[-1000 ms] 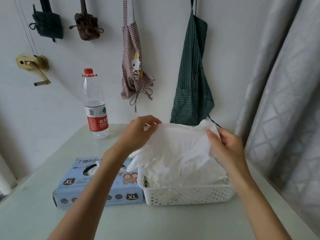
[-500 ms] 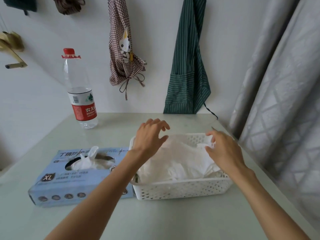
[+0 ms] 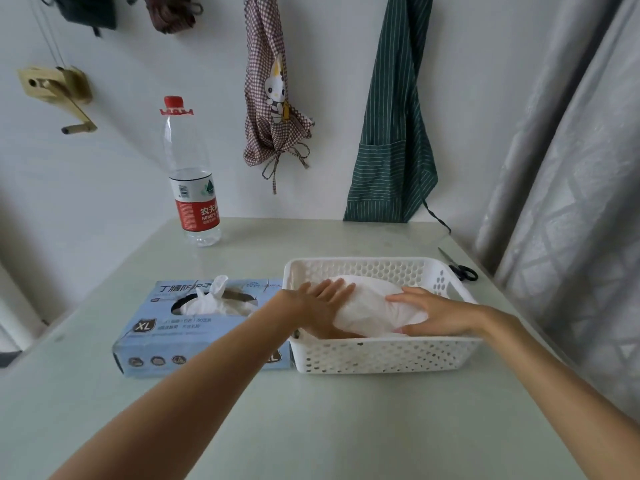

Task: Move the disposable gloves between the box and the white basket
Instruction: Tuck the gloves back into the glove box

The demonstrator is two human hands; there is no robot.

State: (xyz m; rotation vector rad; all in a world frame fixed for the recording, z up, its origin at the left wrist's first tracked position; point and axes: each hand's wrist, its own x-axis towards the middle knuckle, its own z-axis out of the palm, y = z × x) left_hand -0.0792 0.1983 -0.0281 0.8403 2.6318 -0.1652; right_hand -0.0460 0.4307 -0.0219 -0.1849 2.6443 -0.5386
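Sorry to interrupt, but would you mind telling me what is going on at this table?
A person is handling disposable gloves. Both hands, the left hand and the right hand, press flat on a bundle of white gloves inside the white basket. Beside it lies the blue glove box, with one glove poking from its opening.

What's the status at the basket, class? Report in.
Left hand and right hand flat on glove pile inside white basket. Nothing blocking.

Two hands (image 3: 323, 308) (image 3: 438, 315), one glove box (image 3: 194, 327), one white basket (image 3: 381, 355), one water bottle (image 3: 192, 178), two hanging aprons (image 3: 273, 98) (image 3: 394, 133), one pair of scissors (image 3: 459, 268)
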